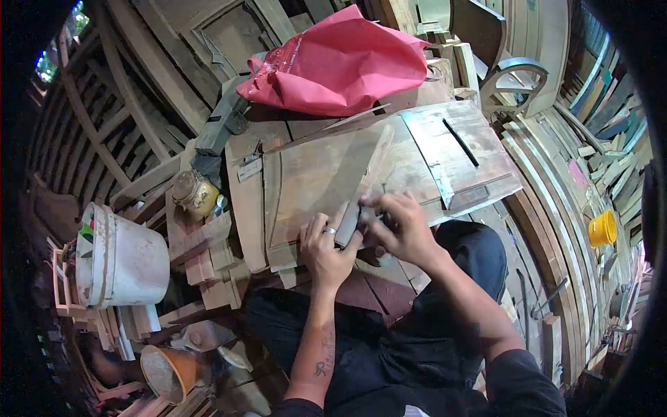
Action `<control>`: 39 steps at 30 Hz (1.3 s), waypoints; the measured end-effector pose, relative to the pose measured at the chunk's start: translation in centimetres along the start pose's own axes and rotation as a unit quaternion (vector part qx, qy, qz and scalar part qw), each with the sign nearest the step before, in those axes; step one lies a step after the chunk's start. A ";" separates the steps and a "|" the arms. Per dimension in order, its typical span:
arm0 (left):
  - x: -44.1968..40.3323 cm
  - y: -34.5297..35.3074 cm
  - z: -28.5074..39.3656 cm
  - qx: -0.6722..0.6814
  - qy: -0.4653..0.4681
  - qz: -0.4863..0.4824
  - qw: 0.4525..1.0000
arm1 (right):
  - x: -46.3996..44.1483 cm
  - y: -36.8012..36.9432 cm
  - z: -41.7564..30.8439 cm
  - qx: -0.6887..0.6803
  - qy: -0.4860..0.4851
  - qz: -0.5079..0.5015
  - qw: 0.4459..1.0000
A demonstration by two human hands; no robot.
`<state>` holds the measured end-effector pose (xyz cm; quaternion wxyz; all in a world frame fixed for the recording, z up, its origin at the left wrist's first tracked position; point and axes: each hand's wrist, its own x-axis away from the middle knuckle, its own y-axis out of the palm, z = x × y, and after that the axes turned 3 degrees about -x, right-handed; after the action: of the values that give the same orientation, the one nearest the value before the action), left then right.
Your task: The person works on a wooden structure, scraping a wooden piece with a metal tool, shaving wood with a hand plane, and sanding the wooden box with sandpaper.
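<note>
My left hand (328, 251), with a ring on one finger, is closed around a grey rectangular block (347, 226) with a dark side. Beside it, my right hand (401, 226) has its fingers curled in at the block's right side. They are partly blurred, and what they pinch is too small to make out. Both hands are above the near edge of a wooden panel (313, 181). A pale narrow wooden strip (379, 156) lies on the panel beyond my fingers. Farther right on it rests a thin black stick (460, 142).
A red bag (340, 66) lies behind the panel. On the left stand a glass jar (195, 193), a white bucket (128, 257) and an orange container (169, 372). Long boards (556, 229) and a yellow tub (602, 228) are on the right.
</note>
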<state>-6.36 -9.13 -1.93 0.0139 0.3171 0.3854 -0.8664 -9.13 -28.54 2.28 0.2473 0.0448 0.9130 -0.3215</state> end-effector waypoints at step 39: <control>-0.2 -0.1 0.4 0.011 -0.012 0.008 1.000 | 0.9 0.2 1.0 -0.030 0.021 0.070 0.997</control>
<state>-6.44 -9.39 -1.49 0.0218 0.3100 0.3731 -0.8742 -9.50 -29.05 1.08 0.2510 0.1084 0.9218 -0.2747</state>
